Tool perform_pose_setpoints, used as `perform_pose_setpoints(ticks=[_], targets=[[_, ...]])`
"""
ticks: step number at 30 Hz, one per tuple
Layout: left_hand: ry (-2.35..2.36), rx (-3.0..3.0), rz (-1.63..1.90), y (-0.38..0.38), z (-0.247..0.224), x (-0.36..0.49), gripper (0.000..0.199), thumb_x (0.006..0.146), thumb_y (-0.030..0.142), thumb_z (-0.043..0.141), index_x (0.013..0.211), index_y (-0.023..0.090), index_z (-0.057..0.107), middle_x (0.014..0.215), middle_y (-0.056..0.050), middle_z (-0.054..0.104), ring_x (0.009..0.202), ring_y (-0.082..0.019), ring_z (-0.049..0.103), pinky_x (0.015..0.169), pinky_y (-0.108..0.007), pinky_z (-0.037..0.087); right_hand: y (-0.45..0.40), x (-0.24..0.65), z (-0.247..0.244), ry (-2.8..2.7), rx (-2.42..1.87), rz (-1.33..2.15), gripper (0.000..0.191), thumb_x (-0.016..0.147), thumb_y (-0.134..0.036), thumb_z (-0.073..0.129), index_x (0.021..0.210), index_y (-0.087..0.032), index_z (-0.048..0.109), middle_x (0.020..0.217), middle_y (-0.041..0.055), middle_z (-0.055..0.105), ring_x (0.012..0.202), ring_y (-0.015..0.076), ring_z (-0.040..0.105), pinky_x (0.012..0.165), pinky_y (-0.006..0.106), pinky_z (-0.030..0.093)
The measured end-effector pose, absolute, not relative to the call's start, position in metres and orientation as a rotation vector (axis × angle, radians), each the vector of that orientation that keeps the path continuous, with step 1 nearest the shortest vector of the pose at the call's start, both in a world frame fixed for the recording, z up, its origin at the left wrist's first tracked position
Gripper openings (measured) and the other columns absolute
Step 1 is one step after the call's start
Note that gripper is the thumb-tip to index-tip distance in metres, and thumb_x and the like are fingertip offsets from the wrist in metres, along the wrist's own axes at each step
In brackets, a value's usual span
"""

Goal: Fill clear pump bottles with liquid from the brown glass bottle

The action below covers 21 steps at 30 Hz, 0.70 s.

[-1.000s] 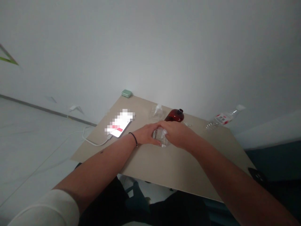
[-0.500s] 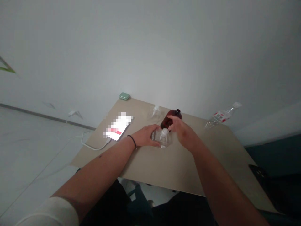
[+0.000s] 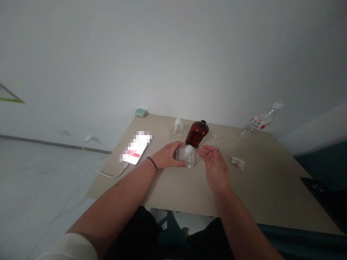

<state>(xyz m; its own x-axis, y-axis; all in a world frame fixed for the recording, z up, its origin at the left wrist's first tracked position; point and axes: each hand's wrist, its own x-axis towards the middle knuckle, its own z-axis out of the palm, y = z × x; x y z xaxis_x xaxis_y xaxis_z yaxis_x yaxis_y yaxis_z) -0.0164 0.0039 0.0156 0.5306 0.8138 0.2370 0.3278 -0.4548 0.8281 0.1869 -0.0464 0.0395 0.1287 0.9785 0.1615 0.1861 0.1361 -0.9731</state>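
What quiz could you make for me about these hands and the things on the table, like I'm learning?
1. Which hand is holding the clear bottle with the white top?
2. True or false: the dark red bottle stands upright on the beige board.
3. Which lies closer to the right hand: the crumpled tissue or the phone?

Key:
1. The left hand
2. True
3. The crumpled tissue
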Motion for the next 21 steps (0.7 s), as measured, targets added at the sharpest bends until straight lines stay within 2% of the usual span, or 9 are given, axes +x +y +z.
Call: perform_pose_setpoints(ticks=[2, 4, 7, 10, 12, 15, 17, 19, 21], targets=[[0.926, 2.001, 0.830, 0.003, 0.016, -0.016, 0.073, 0.065, 0.041, 0.087, 0.126, 0.020, 0.053, 0.124, -0.011, 0.064, 0.111, -0.027, 0.062, 0.103, -0.045, 0.047, -0.046, 0.182, 0.038, -1.325, -1.249, 0.961, 0.059, 0.099, -0.060, 0.023, 0.131, -0.022, 0.054, 0.133, 0.0153, 0.066, 0.132, 0.0242, 0.056, 0.109, 0.047, 0.042], [0.923, 1.980, 0.832, 0.003, 0.015, -0.016, 0.072, 0.066, 0.042, 0.086, 0.125, 0.019, 0.053, 0.122, -0.011, 0.065, 0.108, -0.027, 0.062, 0.100, -0.043, 0.049, -0.048, 0.178, 0.036, -1.332, -1.185, 1.053, 0.058, 0.100, -0.059, 0.024, 0.137, -0.023, 0.051, 0.139, 0.0140, 0.064, 0.137, 0.0232, 0.052, 0.113, 0.047, 0.037], [0.927, 1.962, 0.821, 0.003, 0.015, -0.017, 0.072, 0.066, 0.041, 0.086, 0.126, 0.018, 0.053, 0.121, -0.011, 0.064, 0.105, -0.026, 0.063, 0.096, -0.042, 0.050, -0.051, 0.180, 0.035, -1.282, -1.206, 0.996, 0.060, 0.100, -0.058, 0.023, 0.130, -0.020, 0.059, 0.111, 0.0139, 0.075, 0.128, 0.0256, 0.060, 0.111, 0.048, 0.038], [0.932, 1.964, 0.827, 0.003, 0.015, -0.016, 0.074, 0.064, 0.040, 0.087, 0.125, 0.018, 0.052, 0.123, -0.012, 0.063, 0.107, -0.027, 0.061, 0.098, -0.043, 0.049, -0.051, 0.186, 0.033, -1.171, -1.228, 0.815, 0.053, 0.100, -0.057, 0.029, 0.110, -0.021, 0.067, 0.081, 0.0086, 0.073, 0.113, 0.0274, 0.067, 0.107, 0.048, 0.041], [0.930, 1.957, 0.833, 0.003, 0.014, -0.016, 0.074, 0.064, 0.040, 0.087, 0.125, 0.018, 0.052, 0.124, -0.012, 0.063, 0.109, -0.028, 0.061, 0.099, -0.044, 0.048, -0.049, 0.186, 0.031, -1.143, -1.161, 0.796, 0.049, 0.099, -0.058, 0.034, 0.107, -0.023, 0.068, 0.088, 0.0079, 0.074, 0.111, 0.0268, 0.067, 0.108, 0.049, 0.041], [0.931, 1.938, 0.842, 0.003, 0.013, -0.016, 0.074, 0.064, 0.039, 0.087, 0.126, 0.018, 0.052, 0.123, -0.012, 0.063, 0.109, -0.028, 0.061, 0.099, -0.045, 0.048, -0.046, 0.181, 0.028, -1.207, -1.066, 0.930, 0.048, 0.098, -0.061, 0.039, 0.118, -0.027, 0.067, 0.120, 0.0076, 0.073, 0.126, 0.0262, 0.060, 0.114, 0.051, 0.034], [0.933, 1.935, 0.842, 0.003, 0.013, -0.016, 0.073, 0.065, 0.038, 0.087, 0.126, 0.018, 0.053, 0.123, -0.012, 0.063, 0.109, -0.028, 0.061, 0.099, -0.045, 0.048, -0.047, 0.177, 0.027, -1.254, -1.041, 1.047, 0.051, 0.097, -0.063, 0.040, 0.126, -0.029, 0.065, 0.129, 0.0067, 0.071, 0.131, 0.0268, 0.057, 0.116, 0.052, 0.033], [0.931, 1.937, 0.840, 0.003, 0.014, -0.016, 0.072, 0.065, 0.038, 0.087, 0.126, 0.018, 0.053, 0.123, -0.012, 0.063, 0.108, -0.028, 0.061, 0.098, -0.045, 0.048, -0.049, 0.177, 0.029, -1.245, -1.073, 1.044, 0.051, 0.096, -0.063, 0.042, 0.124, -0.028, 0.067, 0.120, 0.0075, 0.075, 0.128, 0.0282, 0.060, 0.114, 0.053, 0.034], [0.927, 1.941, 0.843, 0.003, 0.014, -0.016, 0.074, 0.064, 0.038, 0.087, 0.127, 0.018, 0.053, 0.124, -0.012, 0.062, 0.108, -0.028, 0.061, 0.097, -0.045, 0.049, -0.049, 0.181, 0.031, -1.185, -1.125, 0.936, 0.045, 0.096, -0.058, 0.047, 0.116, -0.026, 0.070, 0.100, 0.0073, 0.078, 0.120, 0.0288, 0.064, 0.111, 0.053, 0.037]])
